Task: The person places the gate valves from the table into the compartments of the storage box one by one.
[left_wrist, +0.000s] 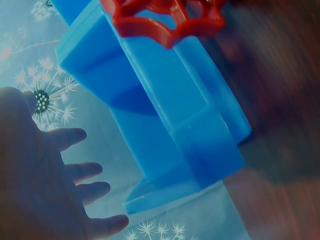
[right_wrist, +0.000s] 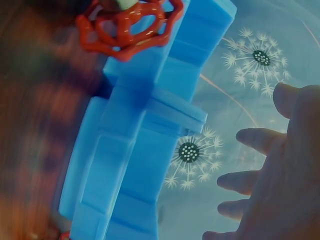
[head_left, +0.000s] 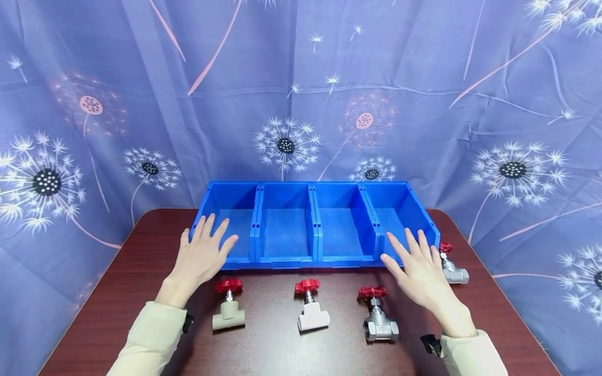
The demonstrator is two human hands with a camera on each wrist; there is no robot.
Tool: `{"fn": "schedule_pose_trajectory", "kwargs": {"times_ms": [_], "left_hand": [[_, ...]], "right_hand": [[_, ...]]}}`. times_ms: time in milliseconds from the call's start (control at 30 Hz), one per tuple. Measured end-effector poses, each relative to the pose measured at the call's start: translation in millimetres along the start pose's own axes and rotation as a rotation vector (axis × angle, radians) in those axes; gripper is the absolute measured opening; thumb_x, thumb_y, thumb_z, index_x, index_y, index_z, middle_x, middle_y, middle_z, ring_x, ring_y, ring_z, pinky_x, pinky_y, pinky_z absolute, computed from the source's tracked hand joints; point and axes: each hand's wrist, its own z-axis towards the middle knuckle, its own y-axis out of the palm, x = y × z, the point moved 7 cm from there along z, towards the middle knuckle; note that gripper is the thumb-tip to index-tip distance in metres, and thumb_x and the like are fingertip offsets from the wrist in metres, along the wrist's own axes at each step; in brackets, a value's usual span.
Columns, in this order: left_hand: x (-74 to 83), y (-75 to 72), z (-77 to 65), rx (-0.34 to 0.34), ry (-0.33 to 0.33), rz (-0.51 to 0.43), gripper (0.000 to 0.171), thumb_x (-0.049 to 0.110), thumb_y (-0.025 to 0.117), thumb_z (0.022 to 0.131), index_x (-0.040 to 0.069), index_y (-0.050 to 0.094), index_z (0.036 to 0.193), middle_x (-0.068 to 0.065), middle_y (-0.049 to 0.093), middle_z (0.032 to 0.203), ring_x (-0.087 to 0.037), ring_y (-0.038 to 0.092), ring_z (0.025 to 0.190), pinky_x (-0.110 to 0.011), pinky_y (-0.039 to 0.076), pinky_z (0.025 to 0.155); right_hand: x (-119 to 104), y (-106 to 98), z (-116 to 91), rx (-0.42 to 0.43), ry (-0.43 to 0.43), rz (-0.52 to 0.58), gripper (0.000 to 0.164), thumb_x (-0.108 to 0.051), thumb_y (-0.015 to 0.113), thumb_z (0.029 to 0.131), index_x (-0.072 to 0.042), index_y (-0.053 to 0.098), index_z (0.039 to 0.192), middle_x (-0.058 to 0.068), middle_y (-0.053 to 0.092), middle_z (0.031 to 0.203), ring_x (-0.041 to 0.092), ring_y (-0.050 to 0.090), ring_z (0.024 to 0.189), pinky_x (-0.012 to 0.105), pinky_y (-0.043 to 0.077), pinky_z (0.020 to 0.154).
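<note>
My left hand [head_left: 201,256], fingers straight and spread, reaches over the front of the leftmost blue bin [head_left: 235,219] and holds nothing. With fingers likewise spread, my right hand [head_left: 418,271] overlaps the front of the rightmost bin [head_left: 390,219], also holding nothing. Below the bins stand a beige valve [head_left: 229,310], a white valve [head_left: 312,316] and a silver metal valve [head_left: 380,324], each with a red handwheel. Another silver valve [head_left: 455,274] is partly hidden behind my right hand. A red handwheel [left_wrist: 170,25] shows close up in the left wrist view, another handwheel [right_wrist: 131,30] in the right.
Two more blue bins, a middle-left one [head_left: 286,230] and a middle-right one [head_left: 339,230], complete the joined row along the back of the dark red-brown table [head_left: 282,360]. Behind it hangs a blue-violet curtain [head_left: 226,130] with dandelion prints.
</note>
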Motion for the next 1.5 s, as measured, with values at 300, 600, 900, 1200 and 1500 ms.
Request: {"fn": "schedule_pose_trajectory", "kwargs": {"times_ms": [300, 600, 900, 1200, 1500], "left_hand": [[-11.5, -8.0, 7.0, 0.009, -0.026, 0.005, 0.075, 0.061, 0.022, 0.101, 0.010, 0.027, 0.155, -0.026, 0.017, 0.157, -0.045, 0.008, 0.144, -0.070, 0.005, 0.106], [-18.3, -10.9, 12.3, 0.015, -0.039, -0.002, 0.074, 0.060, 0.020, 0.101, 0.009, 0.027, 0.154, -0.027, 0.018, 0.156, -0.046, 0.009, 0.143, -0.070, 0.006, 0.106], [-26.8, -11.9, 20.4, 0.005, -0.056, -0.049, 0.075, 0.059, 0.020, 0.101, 0.006, 0.030, 0.153, -0.029, 0.019, 0.155, -0.048, 0.012, 0.142, -0.070, 0.014, 0.104], [-37.5, -12.8, 25.5, -0.009, -0.083, -0.092, 0.075, 0.060, 0.019, 0.101, 0.006, 0.027, 0.154, -0.030, 0.017, 0.155, -0.051, 0.020, 0.138, -0.071, 0.020, 0.101], [-50.6, -11.0, 30.0, -0.060, -0.111, -0.136, 0.080, 0.065, 0.020, 0.099, 0.009, 0.023, 0.156, -0.029, 0.017, 0.155, -0.054, 0.029, 0.133, -0.074, 0.024, 0.098]], "right_hand": [[17.1, -2.4, -10.4, 0.017, -0.034, -0.023, 0.063, -0.049, 0.042, 0.102, -0.016, 0.031, 0.154, 0.032, 0.018, 0.154, 0.049, -0.004, 0.143, 0.071, -0.001, 0.105], [35.2, -8.4, -19.3, 0.042, -0.037, -0.043, 0.060, -0.046, 0.044, 0.102, -0.014, 0.034, 0.152, 0.035, 0.022, 0.151, 0.052, 0.002, 0.142, 0.071, 0.000, 0.105], [52.9, -11.5, -30.4, 0.089, -0.037, -0.056, 0.060, -0.044, 0.050, 0.101, -0.014, 0.038, 0.151, 0.036, 0.029, 0.147, 0.050, 0.004, 0.143, 0.072, 0.001, 0.105], [88.0, -10.2, -45.9, 0.108, -0.026, -0.070, 0.061, -0.039, 0.053, 0.100, -0.014, 0.034, 0.152, 0.037, 0.033, 0.143, 0.054, 0.011, 0.139, 0.076, 0.005, 0.100], [106.6, -14.2, -50.6, 0.162, -0.077, -0.051, 0.062, -0.032, 0.059, 0.098, -0.012, 0.036, 0.152, 0.037, 0.038, 0.139, 0.056, 0.021, 0.135, 0.077, 0.017, 0.093]]}}
